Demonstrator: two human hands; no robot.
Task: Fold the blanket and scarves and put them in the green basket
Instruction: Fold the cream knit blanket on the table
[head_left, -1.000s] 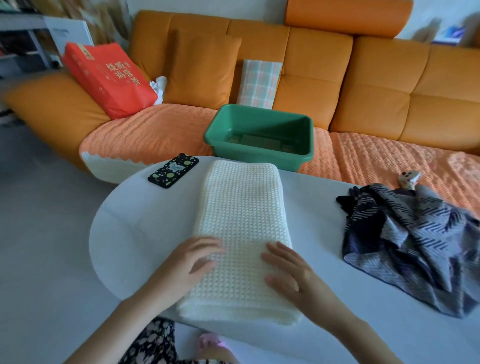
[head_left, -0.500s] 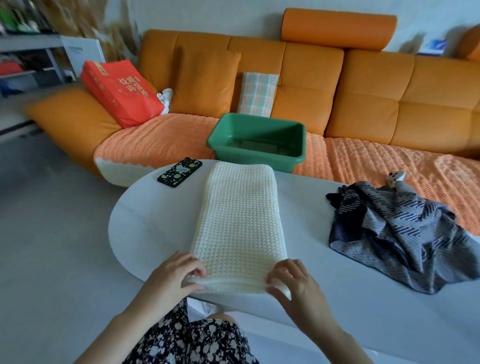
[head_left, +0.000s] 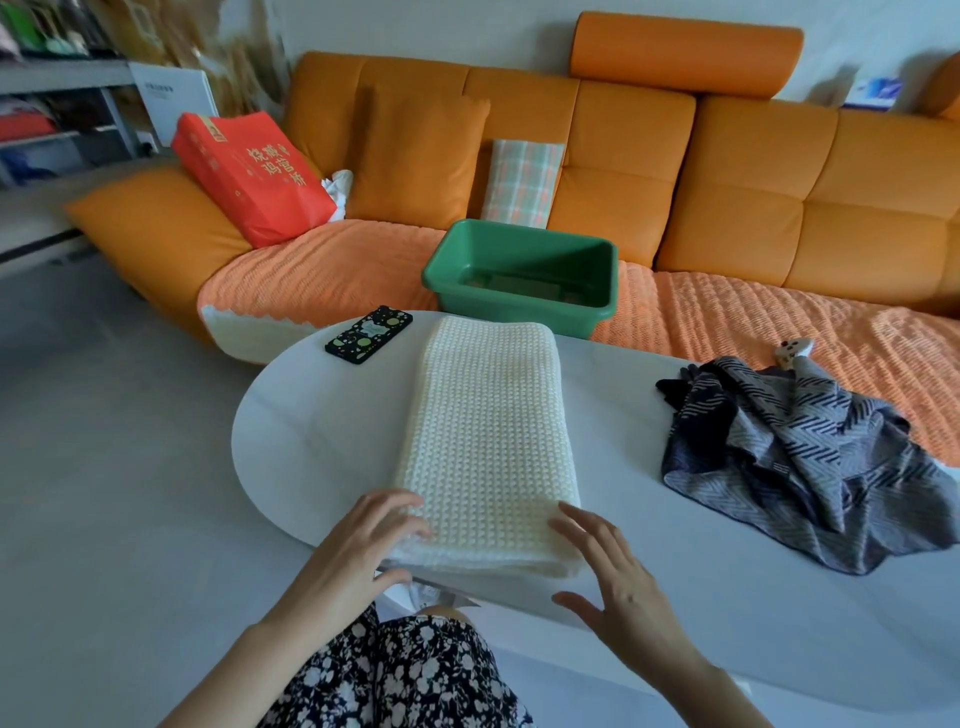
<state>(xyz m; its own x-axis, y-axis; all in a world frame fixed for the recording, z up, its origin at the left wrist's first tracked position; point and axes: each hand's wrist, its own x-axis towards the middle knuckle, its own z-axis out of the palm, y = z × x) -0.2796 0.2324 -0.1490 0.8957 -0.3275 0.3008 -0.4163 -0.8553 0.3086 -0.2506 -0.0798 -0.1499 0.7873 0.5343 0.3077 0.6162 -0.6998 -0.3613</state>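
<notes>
A cream waffle-knit blanket (head_left: 488, 436) lies folded into a long strip on the white oval table (head_left: 322, 431), its far end pointing at the green basket (head_left: 514, 312). The basket stands on the sofa seat just beyond the table, with no cloth in it. My left hand (head_left: 358, 551) pinches the strip's near-left corner, fingers on top and thumb under the edge. My right hand (head_left: 618, 587) hovers with spread fingers beside the near-right corner, its fingertips just touching. A dark blue and grey patterned scarf (head_left: 795, 467) lies crumpled on the table's right side.
A black phone (head_left: 369, 334) lies on the table left of the blanket's far end. On the orange sofa (head_left: 753, 208) are a red bag (head_left: 249, 176), a plaid cushion (head_left: 522, 182) behind the basket and a small white object (head_left: 795, 351) beyond the scarf.
Both hands slid from the top of the blanket back to its near corners. The left hand closed on its corner; the right hand's fingers have spread open.
</notes>
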